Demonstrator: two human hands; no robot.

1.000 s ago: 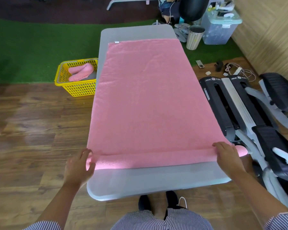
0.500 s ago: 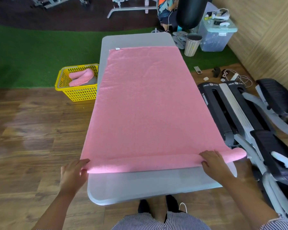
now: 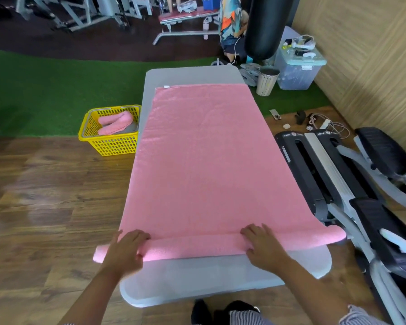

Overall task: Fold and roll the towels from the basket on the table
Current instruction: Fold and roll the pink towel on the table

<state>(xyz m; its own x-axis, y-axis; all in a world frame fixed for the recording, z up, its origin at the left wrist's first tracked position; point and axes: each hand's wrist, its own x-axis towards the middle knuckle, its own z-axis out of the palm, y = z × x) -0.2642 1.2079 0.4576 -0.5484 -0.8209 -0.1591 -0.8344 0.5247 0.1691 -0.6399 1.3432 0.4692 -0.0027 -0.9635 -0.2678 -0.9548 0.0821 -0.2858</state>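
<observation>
The pink towel (image 3: 204, 160) lay flat along the grey table (image 3: 192, 77), its near end wound into a thin roll (image 3: 197, 246) whose tips overhung both table edges; the left hand (image 3: 124, 248) and right hand (image 3: 263, 246) rested on top of that roll, set in from its ends, fingers fairly straight and pressing rather than gripping, likely so the roll would turn evenly and stay tight; the yellow basket (image 3: 110, 144) stood on the floor beside the table, holding more pink towels (image 3: 115, 123).
</observation>
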